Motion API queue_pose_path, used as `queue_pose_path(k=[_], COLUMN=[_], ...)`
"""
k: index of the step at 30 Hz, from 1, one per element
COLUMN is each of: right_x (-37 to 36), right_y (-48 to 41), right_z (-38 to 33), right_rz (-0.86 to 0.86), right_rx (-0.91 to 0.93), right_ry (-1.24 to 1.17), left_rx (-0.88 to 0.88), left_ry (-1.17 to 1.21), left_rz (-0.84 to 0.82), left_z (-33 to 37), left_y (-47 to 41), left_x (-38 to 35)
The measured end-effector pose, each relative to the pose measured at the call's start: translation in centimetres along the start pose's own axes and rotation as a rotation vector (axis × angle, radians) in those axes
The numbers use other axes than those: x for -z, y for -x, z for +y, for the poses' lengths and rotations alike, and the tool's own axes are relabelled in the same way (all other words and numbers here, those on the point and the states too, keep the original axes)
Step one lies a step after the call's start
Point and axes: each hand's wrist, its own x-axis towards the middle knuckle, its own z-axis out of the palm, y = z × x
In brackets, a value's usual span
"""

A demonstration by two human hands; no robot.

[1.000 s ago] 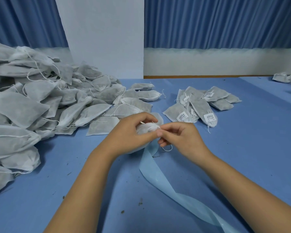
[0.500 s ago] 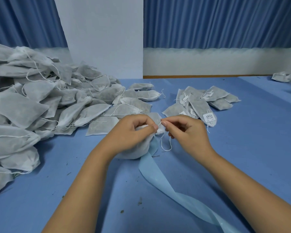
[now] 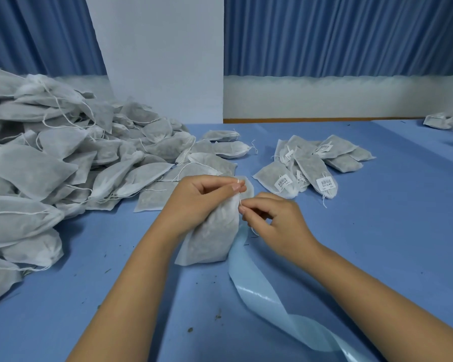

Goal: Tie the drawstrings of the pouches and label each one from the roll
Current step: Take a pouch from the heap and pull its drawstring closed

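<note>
White fabric pouch (image 3: pixel 211 232) rested on the tabletop (image 3: pixel 382 231), long axis running away from the person, neck farthest. The left hand (image 3: pixel 197 201) kept a narrow grip on the neck and drawstring (image 3: pixel 239 198); the right hand (image 3: pixel 279 222), just right of it, pinched the string's other end.

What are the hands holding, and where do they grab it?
The left hand grips the pouch near its gathered top; the right hand pinches its white drawstring.
</note>
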Motion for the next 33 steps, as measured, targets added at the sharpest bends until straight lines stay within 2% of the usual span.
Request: queue_pose_path(k=[3, 8, 12, 17, 23, 33], right_x=[0.2, 1.1, 1.1, 0.9, 0.6, 0.7], right_y=[0.0, -0.5, -0.6, -0.8, -0.5, -0.4], right_z=[-0.3, 0.3, 0.4, -0.1, -1.0, -1.4], right_rz=[-0.015, 0.143, 0.160, 0.144, 0.037, 0.011], right_rx=[0.074, 0.107, 0.020, -0.165, -0.181, -0.227], right_ry=[0.083, 0.197, 0.078, -0.080, -0.223, -0.278], left_rx=[-0.043, -0.019, 0.035, 0.084, 0.089, 0.134], left_ry=[-0.204, -0.383, -0.332, -0.212, -0.090, -0.087], left_rz=[0.043, -0.110, -0.250, -0.159, -0.103, -0.171], left_z=[0.0, 0.1, 0.6, 0.6, 0.6, 0.8], left_y=[-0.1, 0.0, 0.4, 0.2, 0.2, 0.3], left_x=[0.1, 0.9, 0.4, 0.1, 0.2, 0.0])
